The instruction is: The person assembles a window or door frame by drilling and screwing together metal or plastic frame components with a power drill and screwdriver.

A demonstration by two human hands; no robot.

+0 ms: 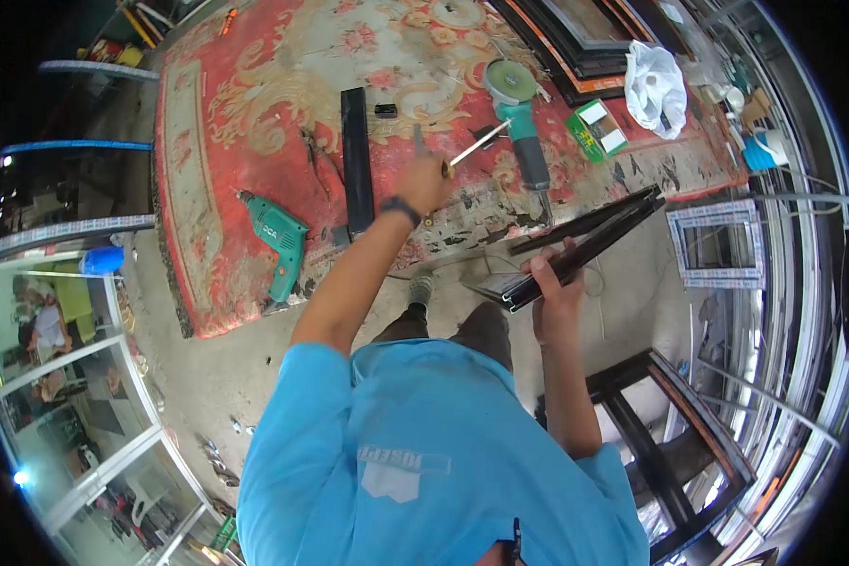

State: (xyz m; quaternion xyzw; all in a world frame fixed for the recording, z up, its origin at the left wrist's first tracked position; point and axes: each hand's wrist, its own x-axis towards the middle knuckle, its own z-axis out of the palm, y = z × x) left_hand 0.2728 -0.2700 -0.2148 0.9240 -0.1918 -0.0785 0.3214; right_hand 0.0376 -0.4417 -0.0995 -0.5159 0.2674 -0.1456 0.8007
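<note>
My left hand [424, 181], with a dark band at the wrist, is over the near part of the carpeted table. It is closed on a screwdriver [479, 143], whose pale shaft points to the upper right; the handle is mostly hidden. My right hand [558, 288] grips a black frame [590, 247] held at a slant just off the table's near edge. Beside my left hand lies a black profile bar [357, 160], with a small black piece [386, 110] near its far end. A green angle grinder [522, 127] rests to the right of the screwdriver.
A green drill [278, 243] and pliers [321, 165] lie on the carpeted table [255, 104]. A green box [596, 130], a white plastic bag [656, 90] and stacked frames [585, 61] are at the right. Another black frame [670, 453] stands low at the right.
</note>
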